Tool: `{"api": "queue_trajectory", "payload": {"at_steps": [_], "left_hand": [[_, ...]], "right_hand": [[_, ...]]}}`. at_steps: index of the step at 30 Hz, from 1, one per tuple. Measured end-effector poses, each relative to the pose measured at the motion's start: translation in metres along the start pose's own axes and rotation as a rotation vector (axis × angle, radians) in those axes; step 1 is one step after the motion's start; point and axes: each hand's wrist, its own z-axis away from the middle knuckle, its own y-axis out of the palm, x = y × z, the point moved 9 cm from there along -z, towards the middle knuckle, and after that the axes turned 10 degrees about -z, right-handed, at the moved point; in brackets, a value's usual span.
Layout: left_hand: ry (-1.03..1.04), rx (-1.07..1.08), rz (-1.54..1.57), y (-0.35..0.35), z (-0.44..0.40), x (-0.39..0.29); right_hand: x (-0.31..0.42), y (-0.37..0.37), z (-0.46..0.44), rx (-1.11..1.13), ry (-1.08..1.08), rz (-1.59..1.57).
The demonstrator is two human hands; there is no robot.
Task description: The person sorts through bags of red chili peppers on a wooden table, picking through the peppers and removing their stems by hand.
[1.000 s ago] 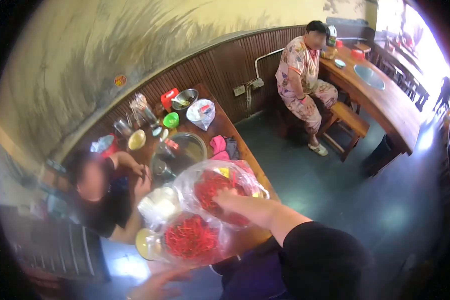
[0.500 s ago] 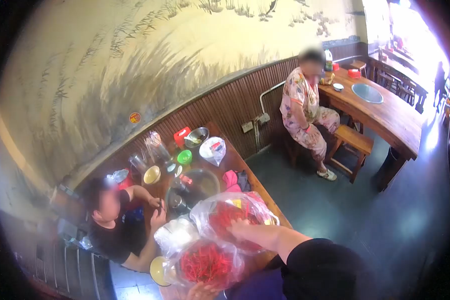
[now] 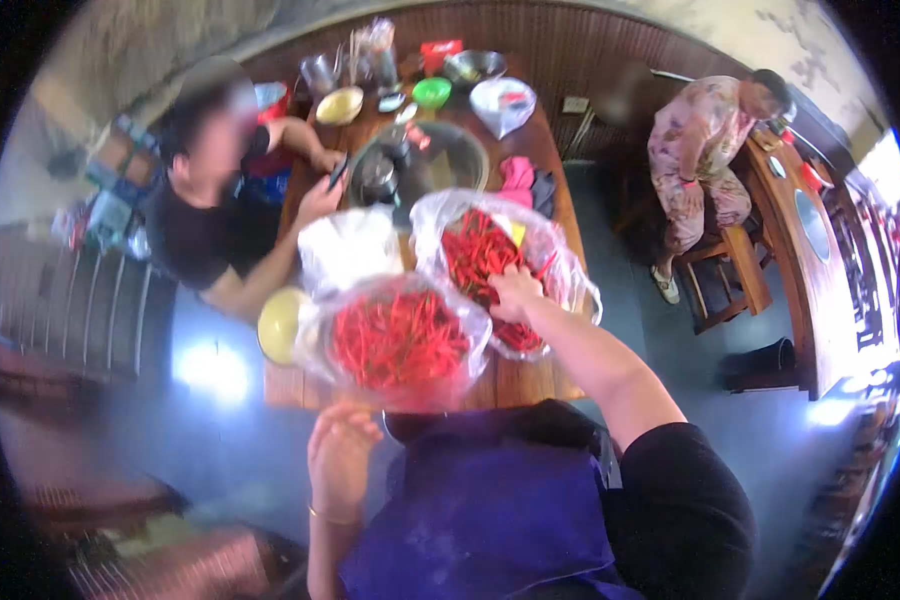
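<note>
My right hand (image 3: 516,292) reaches into the farther clear plastic bag (image 3: 576,288), its fingers closed around some of the red chili peppers (image 3: 475,245) there; the fingertips are partly hidden. A nearer plastic bag (image 3: 310,335) stands open by the table's front edge, heaped with red chili peppers (image 3: 400,338). Just below that bag, off the table edge, my left hand (image 3: 342,450) hangs with its fingers loosely bent and apart. I see nothing in it, though it is slightly blurred.
A white plastic bag (image 3: 350,248) and a yellow bowl (image 3: 282,325) flank the nearer peppers. Behind them is a round metal inset (image 3: 460,165) in the wooden table (image 3: 560,165). A person (image 3: 205,220) holding a phone sits at left; another person (image 3: 700,150) sits far right.
My view has tilted down and turned. My left hand has come away from the nearer bag's edge toward my body. My right hand stays in the farther bag's peppers.
</note>
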Motion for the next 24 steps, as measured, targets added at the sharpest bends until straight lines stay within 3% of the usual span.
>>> {"api": "queue_trajectory", "payload": {"at_steps": [8, 9, 10, 12, 22, 24], "left_hand": [[-0.037, -0.044, 0.014, -0.017, 0.015, 0.006], [-0.036, -0.053, 0.012, -0.020, 0.015, 0.004], [-0.038, -0.075, 0.021, -0.024, 0.015, 0.004], [-0.047, -0.114, 0.038, -0.031, 0.015, 0.007], [-0.029, -0.050, 0.055, -0.009, 0.000, 0.005], [0.055, -0.056, -0.255, -0.010, -0.002, 0.005]], "right_hand": [[-0.005, -0.005, -0.016, 0.000, 0.023, -0.019], [-0.018, -0.009, -0.022, -0.089, 0.041, -0.071], [-0.031, -0.012, -0.030, -0.277, -0.152, -0.156], [-0.040, -0.026, -0.032, -0.138, -0.065, -0.488], [-0.036, -0.065, -0.014, 0.116, -0.042, -1.369], [-0.043, -0.070, -0.012, 0.151, -0.026, -1.440]]}}
